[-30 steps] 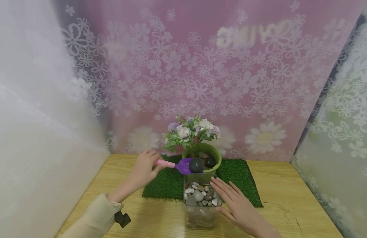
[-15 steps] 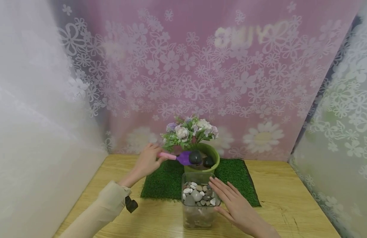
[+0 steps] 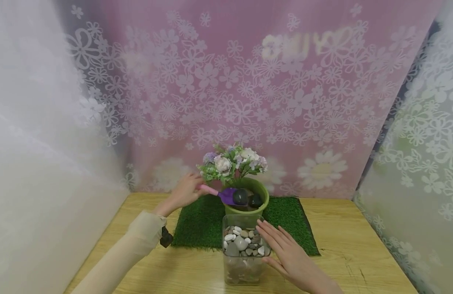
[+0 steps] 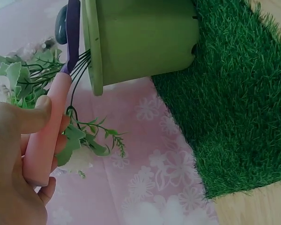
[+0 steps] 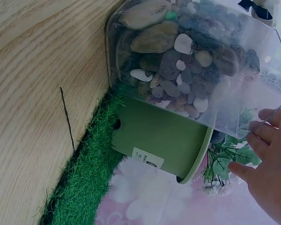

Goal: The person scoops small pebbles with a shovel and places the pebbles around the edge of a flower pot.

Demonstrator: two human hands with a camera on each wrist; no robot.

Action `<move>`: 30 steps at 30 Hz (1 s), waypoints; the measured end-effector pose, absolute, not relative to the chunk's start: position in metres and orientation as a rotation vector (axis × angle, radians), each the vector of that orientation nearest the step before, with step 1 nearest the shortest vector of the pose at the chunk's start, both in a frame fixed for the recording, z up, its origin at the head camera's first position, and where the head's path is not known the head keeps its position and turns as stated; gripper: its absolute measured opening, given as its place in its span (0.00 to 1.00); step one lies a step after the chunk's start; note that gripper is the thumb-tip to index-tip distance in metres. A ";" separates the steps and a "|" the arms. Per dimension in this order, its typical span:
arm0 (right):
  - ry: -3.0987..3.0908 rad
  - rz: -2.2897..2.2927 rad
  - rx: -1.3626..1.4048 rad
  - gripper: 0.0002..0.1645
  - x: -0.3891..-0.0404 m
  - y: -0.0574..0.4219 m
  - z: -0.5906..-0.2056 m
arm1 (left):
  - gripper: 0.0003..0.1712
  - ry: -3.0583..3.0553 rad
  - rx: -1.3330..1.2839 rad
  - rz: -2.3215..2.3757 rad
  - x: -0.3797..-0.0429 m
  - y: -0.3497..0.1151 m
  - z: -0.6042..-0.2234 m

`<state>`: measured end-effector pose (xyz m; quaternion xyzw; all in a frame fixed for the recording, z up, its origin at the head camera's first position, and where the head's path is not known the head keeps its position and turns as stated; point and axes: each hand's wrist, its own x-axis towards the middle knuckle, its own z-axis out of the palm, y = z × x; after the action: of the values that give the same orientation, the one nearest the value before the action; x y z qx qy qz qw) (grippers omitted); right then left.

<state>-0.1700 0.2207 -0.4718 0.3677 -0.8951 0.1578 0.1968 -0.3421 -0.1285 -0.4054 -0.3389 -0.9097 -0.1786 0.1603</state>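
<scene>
My left hand (image 3: pixel 184 191) grips the pink handle of a small purple shovel (image 3: pixel 226 196), thumb along the handle in the left wrist view. On the blade rides a smooth black stone (image 3: pixel 240 197), over the left part of the green flowerpot's opening. Inside that flowerpot (image 3: pixel 265 196) lies another dark stone (image 3: pixel 255 200), and a bunch of artificial flowers (image 3: pixel 234 159) stands at its back. In front is a clear plastic container (image 3: pixel 243 277) filled with mixed pebbles (image 3: pixel 241 243). My right hand (image 3: pixel 290 257) rests with straight fingers at the container's right rim.
The flowerpot stands on a dark green artificial grass mat (image 3: pixel 292 224) on a wooden table (image 3: pixel 333 228). Behind hangs a pink flowered curtain (image 3: pixel 241 94), with pale sheets at both sides. A black wrist device (image 3: pixel 166 237) hangs below my left sleeve.
My left hand has moved forward and right, carrying the shovel and black stone from the pot's front rim to over its opening. The right hand has stayed at the container.
</scene>
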 end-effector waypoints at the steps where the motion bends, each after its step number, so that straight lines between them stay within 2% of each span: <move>1: -2.499 0.437 1.032 0.49 -0.170 0.221 -0.472 | 0.14 -2.600 -0.974 -0.514 -0.343 -0.127 -0.405; 7: -2.531 0.467 1.016 0.50 -0.170 0.221 -0.472 | 0.15 -2.581 -1.028 -0.405 -0.352 -0.120 -0.401; 13: -2.517 0.446 1.020 0.50 -0.170 0.221 -0.473 | 0.10 -2.563 -1.059 -0.209 -0.358 -0.112 -0.395; 19: -2.512 0.434 1.031 0.49 -0.170 0.221 -0.473 | 0.13 -2.531 -1.078 -0.081 -0.360 -0.104 -0.387; 30: -2.505 0.461 1.008 0.51 -0.168 0.219 -0.471 | 0.12 -2.535 -0.922 -0.059 -0.345 -0.103 -0.384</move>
<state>-0.1675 0.2186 -0.4709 0.3605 -0.8960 0.1648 0.1999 -0.3446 -0.1035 -0.3842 -0.3335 -0.9165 -0.0214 0.2200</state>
